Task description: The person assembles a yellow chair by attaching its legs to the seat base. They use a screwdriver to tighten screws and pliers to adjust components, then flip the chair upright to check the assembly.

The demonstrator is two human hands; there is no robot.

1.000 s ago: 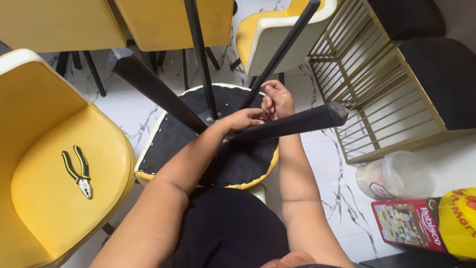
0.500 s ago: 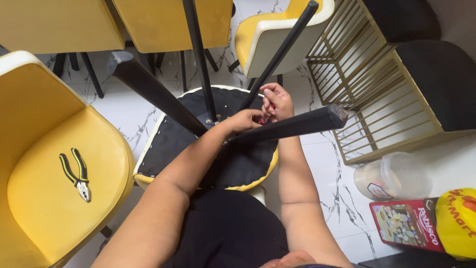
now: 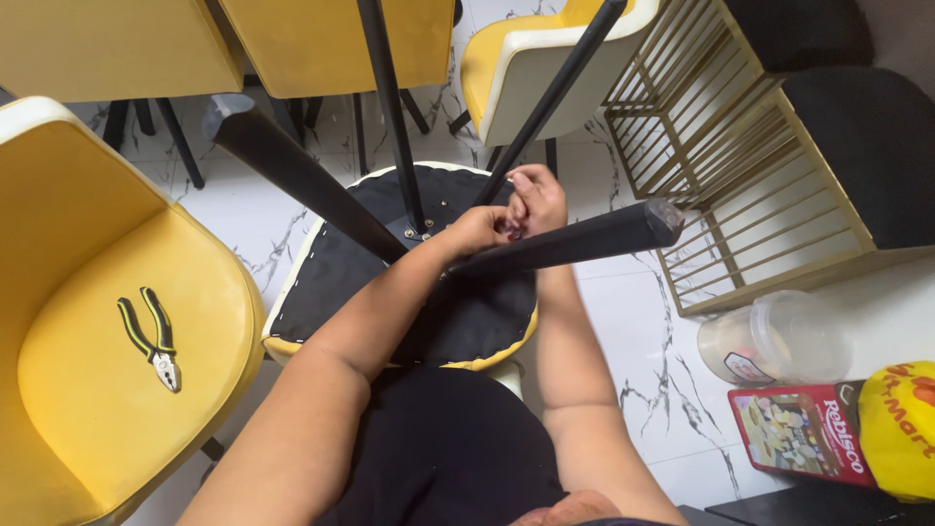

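an upturned chair point(image 3: 390, 292) lies in front of the person, its black underside facing up and its black legs pointing toward the camera. both hands meet over that underside, just where the right-hand leg point(image 3: 575, 239) joins the base. the left hand point(image 3: 477, 231) is curled, fingers bent inward against the leg's root. the right hand point(image 3: 534, 195) is just above it and touching it, fingers bunched together and pinching something small and dark reddish that is too tiny to make out. whether the left hand holds anything cannot be told.

the leg runs out to the right from under the hands, ending in a clear plastic cap. to the left, well apart from the hands, a pair of pliers point(image 3: 151, 336) with yellow and black handles lies on the seat of a yellow chair point(image 3: 88, 409). a gold wire rack point(image 3: 740, 166) stands to the right, with a clear plastic jar point(image 3: 774, 336) and a red box point(image 3: 799, 433) nearer the person.
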